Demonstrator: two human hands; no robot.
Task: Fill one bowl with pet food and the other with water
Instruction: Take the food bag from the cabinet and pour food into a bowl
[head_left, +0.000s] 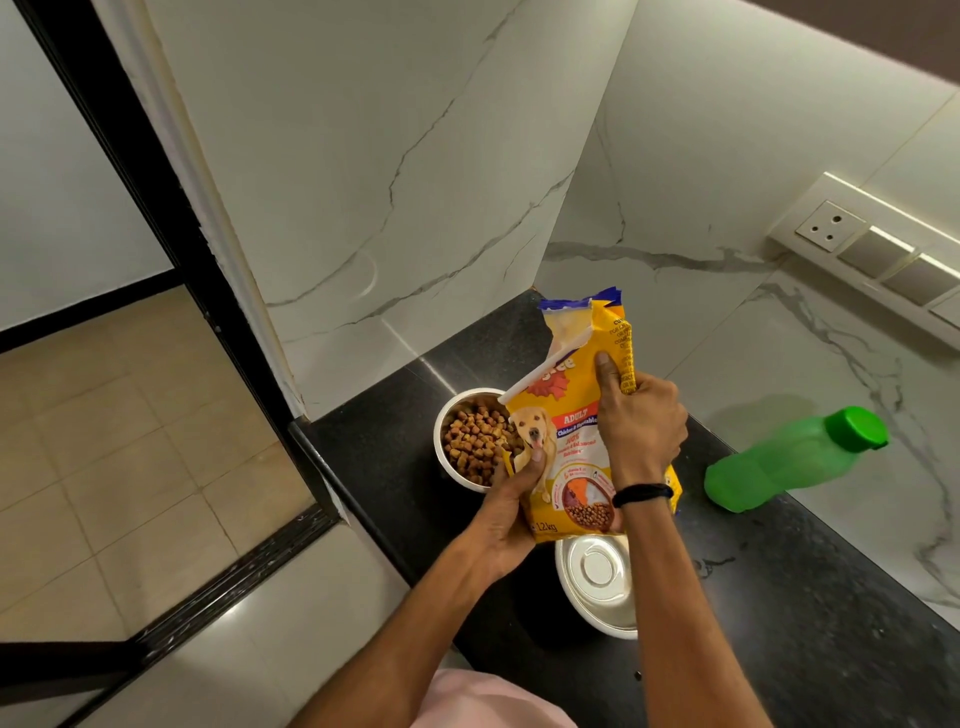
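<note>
A yellow pet food bag (571, 415) with a dog picture stands upright over the black counter, its torn top open. My left hand (506, 512) grips its lower left corner. My right hand (636, 426) clasps its right side, thumb pressed on the front. Behind the bag's left edge sits a steel bowl (470, 441) holding brown kibble. A second steel bowl (597, 582), with nothing in it, rests on the counter just below the bag. A green water bottle (795, 460) with its cap on stands at the right.
The black counter (779, 623) ends in an edge at the left, with tiled floor beyond. White marble walls close the back and right. A switch panel (878, 254) with a socket is on the right wall.
</note>
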